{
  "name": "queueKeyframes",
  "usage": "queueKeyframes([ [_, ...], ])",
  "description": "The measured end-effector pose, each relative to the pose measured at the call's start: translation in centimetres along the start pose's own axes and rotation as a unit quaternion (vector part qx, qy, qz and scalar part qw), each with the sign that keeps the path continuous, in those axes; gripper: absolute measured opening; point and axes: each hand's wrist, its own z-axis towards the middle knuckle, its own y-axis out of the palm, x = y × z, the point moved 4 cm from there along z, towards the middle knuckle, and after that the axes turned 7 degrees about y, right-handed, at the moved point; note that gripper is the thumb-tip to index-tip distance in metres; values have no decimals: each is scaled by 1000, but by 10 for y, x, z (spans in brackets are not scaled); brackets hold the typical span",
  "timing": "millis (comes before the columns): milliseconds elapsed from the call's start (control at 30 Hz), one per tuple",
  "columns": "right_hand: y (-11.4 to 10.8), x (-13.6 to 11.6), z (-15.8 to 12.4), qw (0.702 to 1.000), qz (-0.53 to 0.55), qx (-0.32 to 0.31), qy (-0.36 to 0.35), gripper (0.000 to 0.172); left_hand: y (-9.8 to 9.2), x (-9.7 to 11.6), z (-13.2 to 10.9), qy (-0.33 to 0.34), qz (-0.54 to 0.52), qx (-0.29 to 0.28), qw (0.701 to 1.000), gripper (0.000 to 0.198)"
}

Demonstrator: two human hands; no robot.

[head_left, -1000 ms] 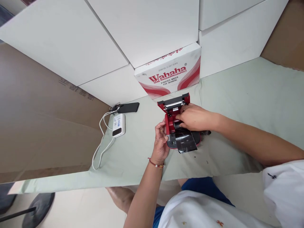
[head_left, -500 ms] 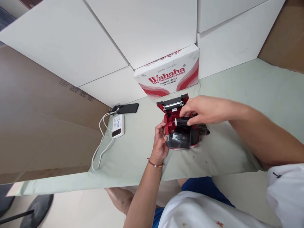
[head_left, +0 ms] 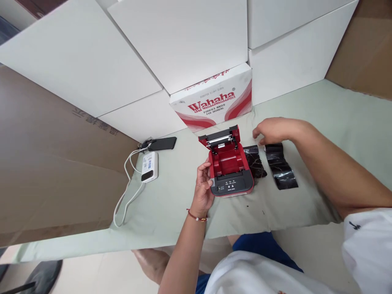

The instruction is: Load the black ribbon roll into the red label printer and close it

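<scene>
A small red and black label printer [head_left: 232, 183] stands on the cloth with its lid tipped back, and the red roll bay inside shows nothing in it. My left hand [head_left: 203, 185] grips the printer's left side, thumb on the front corner. My right hand [head_left: 272, 130] hovers to the right of the printer, fingers loosely bent and apart, holding nothing. Just below it lies a black ribbon roll [head_left: 280, 167], its shiny strip unrolled toward me. A second piece of black film [head_left: 256, 161] lies between that roll and the printer, partly hidden by the printer.
Behind the printer stands a Wahaha water carton [head_left: 214, 100] against white boxes [head_left: 196, 41]. To the left are a white power bank [head_left: 150, 166] with a looping white cable [head_left: 125, 192] and a black phone [head_left: 163, 143]. A brown cardboard box [head_left: 61, 163] borders the left side.
My right hand has taken the black roll out of the printer, set it down on the cloth at the right and let go. My left hand stays on the printer.
</scene>
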Motion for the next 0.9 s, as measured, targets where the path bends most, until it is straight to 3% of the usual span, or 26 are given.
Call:
queueKeyframes([
  [133,7,-39,-3,1000,-8,-3,-14,37,-3,-1,0,0,2,6,1000,53],
  [233,6,-46,-10,999,-20,-15,-25,29,-4,-3,0,-2,2,10,1000,54],
  [333,-6,-36,-36,993,-7,-55,-99,25,-4,-3,0,-1,7,10,1000,54],
  [433,-27,-27,-70,976,73,-62,-194,23,-2,-3,0,3,5,4,1000,54],
  [567,-38,-51,-88,953,145,9,-267,36,-1,-2,0,5,9,0,1000,54],
  [633,-31,-73,-81,958,136,54,-247,34,-2,-2,0,11,18,3,1000,54],
  [733,-10,-101,-61,976,86,62,-190,26,-4,-2,0,26,34,10,999,53],
  [900,9,-116,-44,987,31,84,-132,25,5,14,-10,102,92,16,990,46],
])
